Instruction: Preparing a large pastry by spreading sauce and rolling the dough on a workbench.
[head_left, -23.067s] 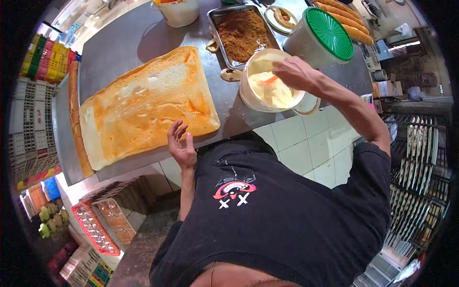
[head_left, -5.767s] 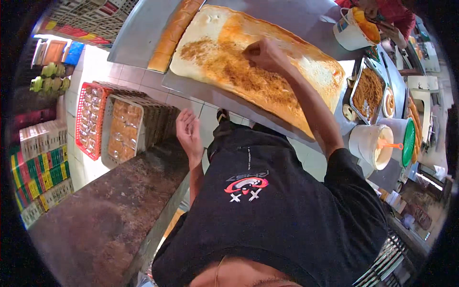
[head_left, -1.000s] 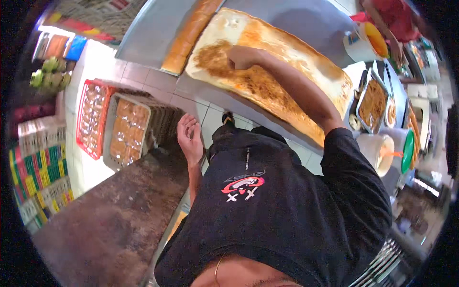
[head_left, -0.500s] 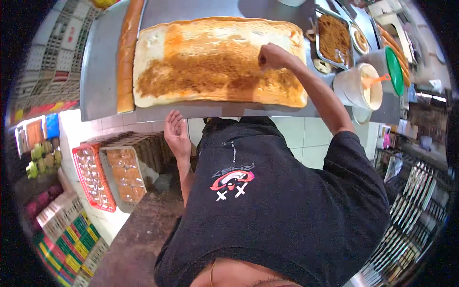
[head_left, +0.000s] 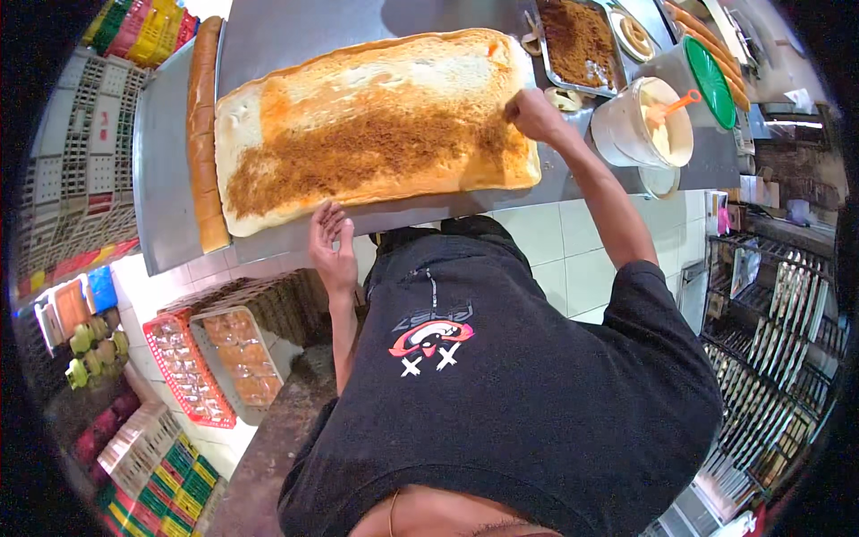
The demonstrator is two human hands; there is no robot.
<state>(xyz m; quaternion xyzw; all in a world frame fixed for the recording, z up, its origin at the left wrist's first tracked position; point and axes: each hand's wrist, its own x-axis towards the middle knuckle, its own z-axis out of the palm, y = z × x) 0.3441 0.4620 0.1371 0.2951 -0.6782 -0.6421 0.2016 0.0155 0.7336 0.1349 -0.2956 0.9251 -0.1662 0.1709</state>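
Note:
A large flat sheet of bread or sponge [head_left: 447, 69] lies on the metal table. Brown crumbly floss [head_left: 358, 152] covers a broad band along its middle and near half, with an orange-yellow spread around it. Over the sheet's right end my right hand [head_left: 535, 116] is closed, fingers pointing down toward a patch of floss; whatever it holds is hidden. My left hand [head_left: 334, 251] is open beside the sheet's near edge, palm turned up, fingers slightly curled and holding nothing.
A long brown roll [head_left: 204, 143] lies left of the sheet. At right are a metal tray of floss [head_left: 582, 45], a white tub of pale cream [head_left: 617, 130] with an orange-handled tool, and a green lid [head_left: 709, 72]. Crates of packed bread [head_left: 186, 367] stand low at left.
My closed right hand has shifted toward the sheet's right end, where more floss now lies. My left hand is nearer the sheet's front edge. The whole view has tilted.

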